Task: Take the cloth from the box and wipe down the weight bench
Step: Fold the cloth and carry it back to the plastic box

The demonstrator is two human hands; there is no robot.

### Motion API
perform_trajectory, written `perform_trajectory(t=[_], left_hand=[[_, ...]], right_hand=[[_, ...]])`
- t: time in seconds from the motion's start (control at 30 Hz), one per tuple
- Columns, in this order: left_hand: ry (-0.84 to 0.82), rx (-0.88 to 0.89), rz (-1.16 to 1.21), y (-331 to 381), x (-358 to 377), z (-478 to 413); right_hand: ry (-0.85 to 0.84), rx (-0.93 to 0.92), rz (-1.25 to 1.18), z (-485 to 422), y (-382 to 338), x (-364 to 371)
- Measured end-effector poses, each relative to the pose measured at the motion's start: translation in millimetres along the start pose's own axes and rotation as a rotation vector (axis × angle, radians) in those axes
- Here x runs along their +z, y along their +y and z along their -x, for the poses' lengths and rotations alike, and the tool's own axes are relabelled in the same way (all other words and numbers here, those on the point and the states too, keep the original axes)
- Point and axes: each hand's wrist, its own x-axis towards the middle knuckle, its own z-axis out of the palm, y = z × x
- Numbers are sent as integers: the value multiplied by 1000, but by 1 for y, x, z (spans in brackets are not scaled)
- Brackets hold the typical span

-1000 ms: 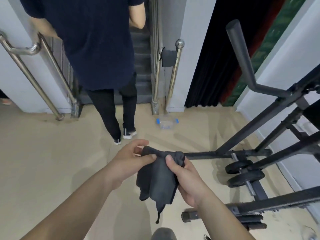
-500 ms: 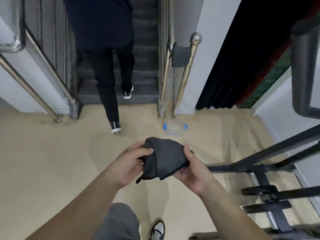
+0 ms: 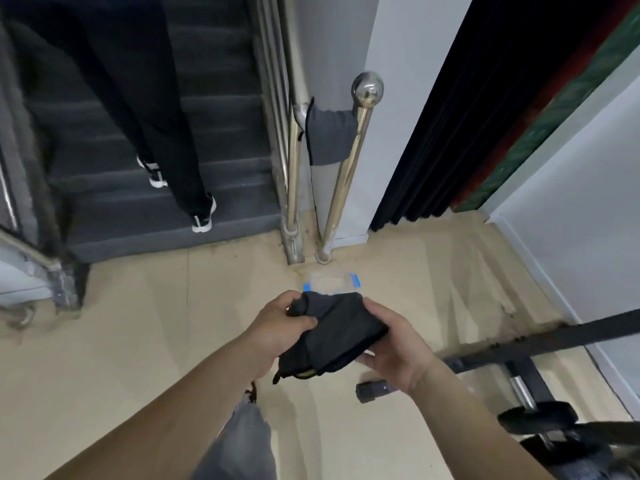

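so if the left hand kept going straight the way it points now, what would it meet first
Probably the clear box with blue clips on the floor. The left hand, closed on the dark cloth, points forward toward it and the stair rail post; depth is unclear.

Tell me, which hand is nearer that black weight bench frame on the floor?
Right. The right hand holds the cloth just left of the weight bench frame; the left hand grips the cloth's far side, farther away.
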Motion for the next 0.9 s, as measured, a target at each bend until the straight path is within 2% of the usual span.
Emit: perform_trajectory(t=[0.1,0.17,0.3,0.4,0.5,0.63,0.73,0.9], left_hand=[[-61,39,-96,41,-18,-49],[-112,73,-161,68,-23,-83],[-138,117,-301,97,-15,-141],[-106,111,-394,97,-2,-194],[-55,97,-434,81,13,-257],[-50,53,-544,39,27,-340],[-84,10,-567,-3,32,-411],[-30,-26,-538,-80,43,-542]], right_hand=[[59,52,-77,-49,-37,10],[38,123,-44,-75,-61,9],[-43,240,269,-117,-88,-6],[12,169,361,-167,-98,-23],[60,105,361,-223,-97,-42],[71,160,373,-294,-69,-62],[232,113,361,-365,-42,-75],[470,15,206,-500,5,-101]])
